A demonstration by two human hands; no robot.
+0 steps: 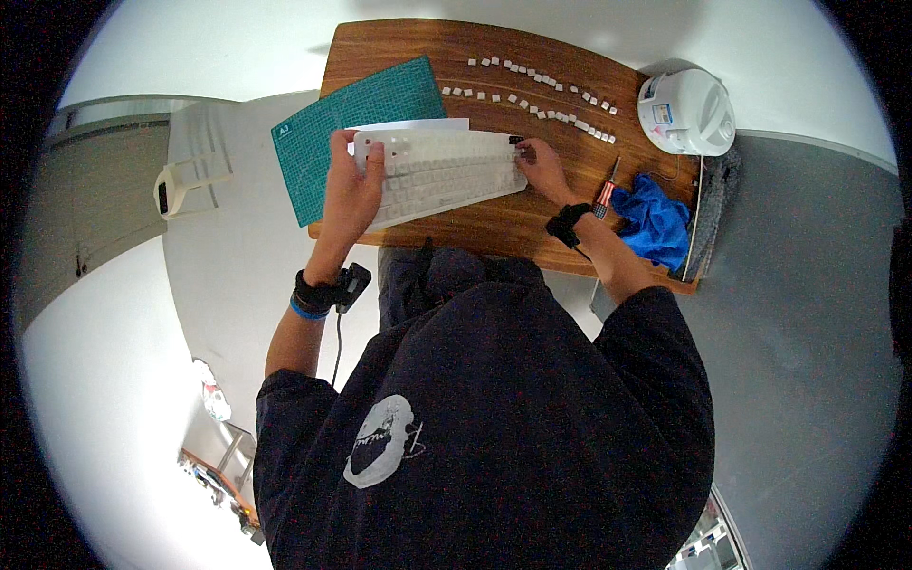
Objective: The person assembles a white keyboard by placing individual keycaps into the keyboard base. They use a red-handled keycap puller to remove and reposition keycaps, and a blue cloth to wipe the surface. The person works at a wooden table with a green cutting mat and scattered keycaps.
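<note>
I look down on a white keyboard lying at a slant on a brown wooden desk, its far edge resting over a white sheet and a green cutting mat. My left hand presses flat on the keyboard's left end, fingers spread and gripping nothing. My right hand sits at the keyboard's right end, at three o'clock from it; its fingers pinch at a dark spot on the top corner, though I cannot tell whether they hold anything.

I judge the keyboard to be light, stiff plastic that slides easily on the wood, so steadying it by the two short ends seems best. The far rows look bare, with empty sockets showing; the near rows keep their pale keys.

At twelve to one o'clock from the keyboard, two wavy rows of small white keycaps lie loose on the desk. They look tiny, light and easy to scatter.

At three o'clock lie a screwdriver and a blue cloth; at two o'clock sits a round white appliance.
</note>
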